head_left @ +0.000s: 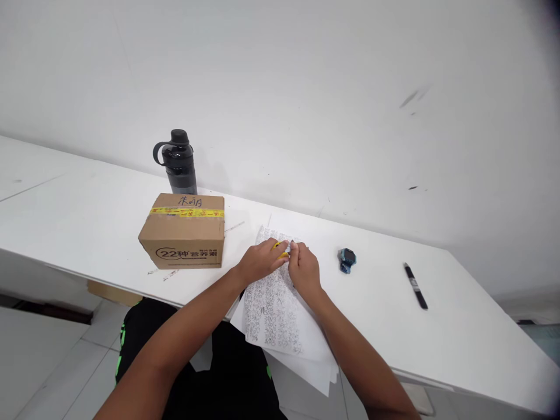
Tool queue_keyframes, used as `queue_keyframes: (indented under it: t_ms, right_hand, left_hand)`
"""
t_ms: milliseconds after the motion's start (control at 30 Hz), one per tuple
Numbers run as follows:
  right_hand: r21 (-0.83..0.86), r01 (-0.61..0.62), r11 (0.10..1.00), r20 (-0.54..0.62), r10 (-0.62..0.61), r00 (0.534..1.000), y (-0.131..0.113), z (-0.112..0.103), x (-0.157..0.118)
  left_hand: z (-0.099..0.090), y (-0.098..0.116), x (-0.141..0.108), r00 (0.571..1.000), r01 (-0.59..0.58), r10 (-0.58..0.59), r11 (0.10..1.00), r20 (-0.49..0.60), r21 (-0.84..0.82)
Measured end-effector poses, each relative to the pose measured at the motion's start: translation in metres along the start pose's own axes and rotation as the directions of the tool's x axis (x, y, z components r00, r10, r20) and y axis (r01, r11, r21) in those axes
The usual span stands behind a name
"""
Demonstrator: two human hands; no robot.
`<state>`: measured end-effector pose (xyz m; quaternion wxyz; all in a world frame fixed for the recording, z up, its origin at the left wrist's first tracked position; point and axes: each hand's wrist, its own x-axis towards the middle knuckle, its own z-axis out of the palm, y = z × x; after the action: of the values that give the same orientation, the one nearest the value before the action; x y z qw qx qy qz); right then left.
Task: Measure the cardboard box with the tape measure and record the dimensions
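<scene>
Both hands meet over the upper part of a sheet of paper (pixel 275 309) covered in dense dark marks. My left hand (pixel 261 261) is closed around a small yellow object (pixel 280 249), mostly hidden by the fingers, so its exact kind does not show. Right beside it, my right hand (pixel 305 269) is closed in a pinch, thumb and fingers at the yellow object. A little dark bit shows near its fingertips, too small to name. More white sheets lie under the marked one and overhang the table's front edge.
A taped cardboard box (pixel 184 233) stands left of the paper, with a black water bottle (pixel 180 166) behind it. To the right lie a blue wristwatch (pixel 347 259) and a black pen (pixel 415 286). The white table (pixel 380 326) runs along a wall.
</scene>
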<state>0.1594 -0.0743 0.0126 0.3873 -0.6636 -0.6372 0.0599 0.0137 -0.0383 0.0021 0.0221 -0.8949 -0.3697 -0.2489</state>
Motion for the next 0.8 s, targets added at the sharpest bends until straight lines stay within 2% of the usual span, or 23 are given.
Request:
queue_keyframes:
  t_ms: [100,267,467,600,700,800]
  right_hand:
    - [0.023,-0.027,0.999,0.028,0.027,0.999,-0.0018,-0.0004,0.0001]
    - [-0.057,-0.014,0.998,0.026,0.015,1.0,-0.0035,-0.0034,0.0017]
    - [-0.119,0.024,0.993,0.025,-0.022,0.999,-0.0017,-0.0054,0.0044]
    - [-0.143,0.024,0.989,0.06,-0.015,0.998,-0.0019,-0.0062,0.0047]
    - [-0.171,0.018,0.985,0.092,-0.002,0.996,-0.002,-0.0063,0.0049]
    - [-0.193,0.0,0.981,0.163,0.032,0.986,-0.0016,-0.0071,0.0056]
  left_hand:
    - [-0.0004,-0.0005,-0.0002,1.0,-0.005,0.004,1.0,-0.017,-0.003]
    - [0.0002,-0.0024,-0.001,0.999,-0.005,0.003,0.999,-0.035,-0.054]
    - [0.008,-0.0064,-0.0021,0.988,-0.018,-0.007,0.987,-0.152,-0.159]
    - [0.0086,-0.0068,-0.0018,0.976,-0.086,0.057,0.988,-0.211,-0.131]
    - [0.0061,-0.006,-0.0017,0.974,-0.097,0.078,0.992,-0.212,-0.081]
    - [0.0043,-0.0049,-0.002,0.986,-0.061,0.051,0.997,-0.16,-0.055]
